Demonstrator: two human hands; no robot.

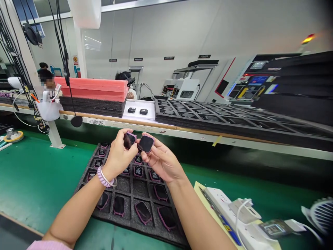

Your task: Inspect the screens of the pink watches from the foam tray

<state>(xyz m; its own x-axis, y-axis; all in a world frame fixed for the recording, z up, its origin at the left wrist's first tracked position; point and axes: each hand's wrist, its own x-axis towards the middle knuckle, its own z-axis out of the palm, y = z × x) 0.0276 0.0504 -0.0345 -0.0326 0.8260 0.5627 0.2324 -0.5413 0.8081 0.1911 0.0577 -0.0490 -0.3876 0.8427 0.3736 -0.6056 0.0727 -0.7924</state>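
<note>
My left hand (121,152) holds a purple-framed smartwatch body (129,140) between thumb and fingers, its dark screen facing me. A second smartwatch body (146,143), with a pinkish-purple rim and a black screen, is gripped in my right hand (162,158). The two watches are side by side, almost touching, above a black foam tray (122,185). Several purple watches lie in the tray's compartments; those in the farther rows show white text, while the near ones such as this watch (143,211) are dark. Two middle compartments hold nothing.
A white power strip (234,215) with plugged chargers lies right of the tray. Across the back runs a shelf (166,131) with pink foam (93,89), a white box (139,110) and a large black tray (221,121). Cables (66,66) hang at left. Other people sit beyond.
</note>
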